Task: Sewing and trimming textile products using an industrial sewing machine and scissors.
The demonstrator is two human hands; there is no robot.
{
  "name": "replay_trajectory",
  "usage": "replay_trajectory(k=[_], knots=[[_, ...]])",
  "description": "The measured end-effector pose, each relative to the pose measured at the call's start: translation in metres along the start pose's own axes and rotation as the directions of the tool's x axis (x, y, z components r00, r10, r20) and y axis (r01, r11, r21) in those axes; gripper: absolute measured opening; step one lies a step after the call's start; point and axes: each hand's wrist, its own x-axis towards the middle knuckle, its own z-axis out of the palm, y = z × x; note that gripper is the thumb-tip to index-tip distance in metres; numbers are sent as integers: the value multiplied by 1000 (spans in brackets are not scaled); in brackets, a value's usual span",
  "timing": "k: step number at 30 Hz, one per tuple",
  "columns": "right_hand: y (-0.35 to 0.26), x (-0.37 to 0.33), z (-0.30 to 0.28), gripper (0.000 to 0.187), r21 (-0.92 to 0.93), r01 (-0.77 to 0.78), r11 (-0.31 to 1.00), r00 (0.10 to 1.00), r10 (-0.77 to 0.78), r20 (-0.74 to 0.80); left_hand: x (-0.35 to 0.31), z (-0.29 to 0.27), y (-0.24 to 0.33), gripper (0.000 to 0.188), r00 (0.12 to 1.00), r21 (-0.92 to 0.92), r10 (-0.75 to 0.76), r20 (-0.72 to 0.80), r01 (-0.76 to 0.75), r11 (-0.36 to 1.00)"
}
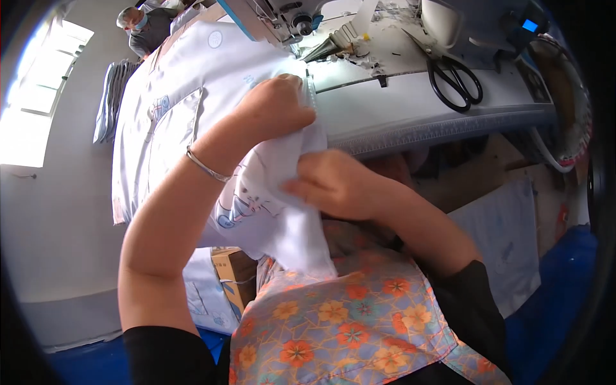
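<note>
Head view: nearest lies a flowered apron [346,321] over the person's lap, with a cardboard box [234,276] beside it on the left. Just beyond it, the right hand [337,185] has its fingers partly curled against the hanging part of a white printed cloth [174,125]; motion blur hides the fingertips, so whether they pinch it cannot be told. Farther up, the left hand [280,106], a bracelet [206,167] at its wrist, is closed with fingers bent, gripping the cloth near its right edge. This cloth spreads leftward over the desk [404,96] and hangs down toward the lap, its upper edge just beside the needle area of a sewing machine [301,24]. Black-handled scissors [435,61] lie open on the desk to the right, near scattered scraps [359,58]. Farthest off, another person [151,35] leans in at upper left.
</note>
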Motion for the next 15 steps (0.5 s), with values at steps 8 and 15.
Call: replay_trajectory(k=[8,15], knots=[[15,-1,5,36,-481,148,864,965,-232,-120,-8,10,14,45,1000,146,-11,2,10,989],[42,-8,-20,33,-266,120,957,961,-179,-209,-7,21,9,46,995,164,96,-24,-91,982]])
